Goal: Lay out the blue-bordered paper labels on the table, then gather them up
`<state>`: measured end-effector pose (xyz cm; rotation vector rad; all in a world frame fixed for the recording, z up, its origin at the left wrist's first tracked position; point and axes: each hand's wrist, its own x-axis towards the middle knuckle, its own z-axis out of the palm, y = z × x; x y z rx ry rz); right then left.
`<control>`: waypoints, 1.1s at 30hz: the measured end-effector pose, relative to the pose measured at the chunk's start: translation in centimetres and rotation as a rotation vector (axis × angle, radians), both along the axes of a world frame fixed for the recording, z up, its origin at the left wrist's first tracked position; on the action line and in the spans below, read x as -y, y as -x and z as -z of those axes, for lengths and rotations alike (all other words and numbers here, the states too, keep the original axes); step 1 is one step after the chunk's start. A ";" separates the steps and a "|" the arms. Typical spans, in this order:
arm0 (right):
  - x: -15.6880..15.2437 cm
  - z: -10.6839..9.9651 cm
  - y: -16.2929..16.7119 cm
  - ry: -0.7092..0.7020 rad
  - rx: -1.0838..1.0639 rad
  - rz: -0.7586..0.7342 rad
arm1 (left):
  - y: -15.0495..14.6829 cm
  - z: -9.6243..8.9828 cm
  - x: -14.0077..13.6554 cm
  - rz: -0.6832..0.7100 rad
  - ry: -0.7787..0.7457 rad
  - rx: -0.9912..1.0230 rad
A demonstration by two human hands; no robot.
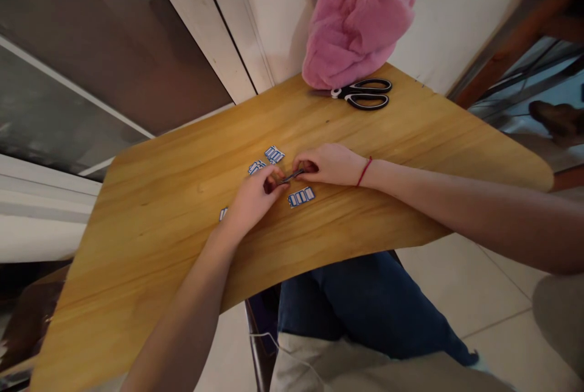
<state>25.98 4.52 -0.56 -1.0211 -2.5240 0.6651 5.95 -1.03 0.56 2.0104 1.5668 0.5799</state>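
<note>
You have a thin dark piece (292, 176) held level across the middle of the table (159, 203), between its far and front edges; it shows nearly edge-on, so its face cannot be told. Your left hand (255, 194) pinches one end, thumb and fingertips almost together, and your right hand (331, 164) grips the other with its fingers curled in. Match the pressure of both pinches and work slowly, since such a slim piece would probably twist or bend if one side pulled harder. Mind the blue-and-white card (301, 197) just beside your fingers towards the front edge, and lift your left wrist rather than sliding it, as it partly covers another piece (223, 213) on the tabletop
</note>
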 end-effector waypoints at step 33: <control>0.7 -0.6 -0.2 -0.070 -0.026 0.063 | -1.0 0.1 -0.3 -0.030 -0.114 0.038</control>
